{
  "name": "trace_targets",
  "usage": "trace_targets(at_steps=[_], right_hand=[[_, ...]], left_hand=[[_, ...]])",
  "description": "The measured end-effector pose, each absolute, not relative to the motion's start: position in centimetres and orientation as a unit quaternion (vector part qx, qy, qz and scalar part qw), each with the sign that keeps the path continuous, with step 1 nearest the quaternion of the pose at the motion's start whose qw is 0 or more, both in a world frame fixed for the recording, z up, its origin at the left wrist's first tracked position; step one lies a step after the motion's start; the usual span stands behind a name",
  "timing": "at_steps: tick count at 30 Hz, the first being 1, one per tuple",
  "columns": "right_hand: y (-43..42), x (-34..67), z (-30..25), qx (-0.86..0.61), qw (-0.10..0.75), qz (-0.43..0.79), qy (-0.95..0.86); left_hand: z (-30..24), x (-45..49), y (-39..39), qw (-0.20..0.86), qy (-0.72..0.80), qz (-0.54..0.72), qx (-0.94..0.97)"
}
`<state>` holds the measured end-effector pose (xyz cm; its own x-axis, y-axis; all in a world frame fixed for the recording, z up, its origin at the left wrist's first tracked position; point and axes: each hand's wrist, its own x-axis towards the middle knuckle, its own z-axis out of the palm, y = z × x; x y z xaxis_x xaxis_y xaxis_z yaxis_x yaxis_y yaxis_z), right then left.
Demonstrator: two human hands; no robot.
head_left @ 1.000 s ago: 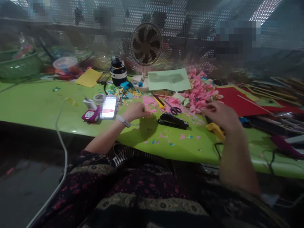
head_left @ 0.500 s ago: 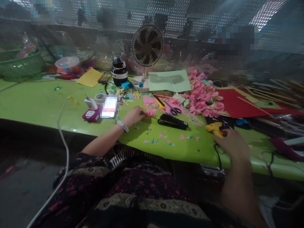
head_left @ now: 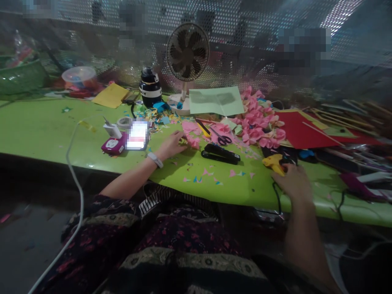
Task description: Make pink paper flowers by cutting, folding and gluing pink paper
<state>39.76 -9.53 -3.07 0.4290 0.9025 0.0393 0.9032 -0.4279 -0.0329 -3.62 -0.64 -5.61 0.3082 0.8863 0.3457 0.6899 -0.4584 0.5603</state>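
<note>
Fingers of the right hand (head_left: pixel 294 180), right of centre in the lower half of the frame, are curled around the lower part of a yellow, pistol-shaped plastic tool (head_left: pixel 273 161). The tool sits toward the front edge of a glossy lime-green table (head_left: pixel 45 126), with a thin black cord just below it.

Near the middle of the frame is the left hand (head_left: pixel 172 146), a pale band (head_left: pixel 155 159) around its wrist. Its fingers are bent, the tips beside a crumpled pink paper flower (head_left: pixel 193 142); whether they pinch it or merely touch it, I cannot tell.

Between the two hands lies a long black stapler (head_left: pixel 220 154), with small pink and blue paper scraps (head_left: pixel 206 172) below it. Above it are scissors with dark looped handles (head_left: pixel 224 140) and a yellow-and-black cutter (head_left: pixel 203 129). A heap of pink paper petals (head_left: pixel 259 118) fills the area up and to the right, next to flat red sheets (head_left: pixel 301 130). A pale green sheet (head_left: pixel 216 101) lies at upper centre, beside a round, upright fan (head_left: pixel 188 51). Left of centre, a phone with a glowing screen (head_left: pixel 137 134) adjoins a purple box (head_left: pixel 112 146).
</note>
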Motion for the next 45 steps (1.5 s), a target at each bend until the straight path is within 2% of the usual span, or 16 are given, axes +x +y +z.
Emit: trace_targets(at_steps=[6, 8, 11, 15, 19, 22, 25, 27, 29, 33, 36, 41, 45], right_hand=[[-8.0, 40.6, -3.0, -0.809, -0.005, -0.004, -0.588], [-7.8, 41.0, -3.1, -0.803, 0.013, 0.000, -0.596], [-8.1, 41.4, -3.2, -0.798, 0.090, 0.016, -0.596], [-8.7, 41.3, -2.8, -0.821, 0.253, 0.091, -0.503], [-8.6, 39.4, -1.5, -0.806, 0.416, 0.198, -0.372], [-8.2, 37.2, -0.1, -0.722, 0.486, 0.294, -0.395], [-7.7, 34.5, 1.5, -0.631, 0.539, 0.368, -0.419], [-7.1, 32.3, 2.4, -0.593, 0.545, 0.397, -0.439], [-6.0, 29.9, 3.1, -0.565, 0.514, 0.437, -0.476], [-2.7, 24.8, 3.4, -0.529, 0.447, 0.476, -0.543], [-0.6, 21.3, 2.8, -0.481, 0.431, 0.509, -0.569], [-0.7, 17.6, 0.9, -0.433, 0.433, 0.521, -0.594], [-2.4, 17.1, -0.6, -0.440, 0.426, 0.481, -0.628]], left_hand=[[-5.9, -2.8, -0.4, 0.180, 0.481, 0.319, 0.797], [-6.1, -2.7, -0.2, 0.192, 0.483, 0.306, 0.797], [-6.3, -2.7, 0.2, 0.211, 0.490, 0.324, 0.781], [-6.2, -3.0, 0.4, 0.232, 0.486, 0.361, 0.762], [-5.2, -3.1, -0.2, 0.164, 0.497, 0.347, 0.778], [-4.4, -3.1, -0.5, 0.130, 0.505, 0.320, 0.791], [-3.9, -2.9, -0.4, 0.187, 0.477, 0.320, 0.797], [-3.7, -2.7, 0.2, 0.290, 0.461, 0.331, 0.771], [-3.6, -2.5, 1.1, 0.399, 0.445, 0.350, 0.721], [-3.5, -2.2, 2.9, 0.473, 0.410, 0.406, 0.666], [-3.6, -2.4, 3.5, 0.458, 0.409, 0.454, 0.646], [-4.0, -3.1, 3.2, 0.343, 0.438, 0.487, 0.674], [-4.1, -3.0, 2.8, 0.299, 0.434, 0.517, 0.675]])
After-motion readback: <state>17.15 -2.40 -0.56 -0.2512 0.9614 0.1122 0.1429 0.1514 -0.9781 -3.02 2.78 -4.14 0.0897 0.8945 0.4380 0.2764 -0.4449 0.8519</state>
